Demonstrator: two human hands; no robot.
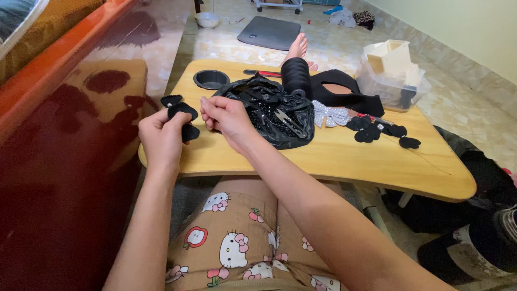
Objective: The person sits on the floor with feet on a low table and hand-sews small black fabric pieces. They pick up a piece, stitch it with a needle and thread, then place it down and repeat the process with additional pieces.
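One view only, worn on the head, tilting down and forward over the person's lap, close above the wooden surface (334, 156), with the tiled floor (323, 48) stretching away beyond it.

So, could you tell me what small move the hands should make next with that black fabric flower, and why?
Probably draw the right hand gently away from the black fabric flower. The left hand already grips its petals, and the right hand's fingertips are pinched right beside them as if holding something fine, too thin to make out.
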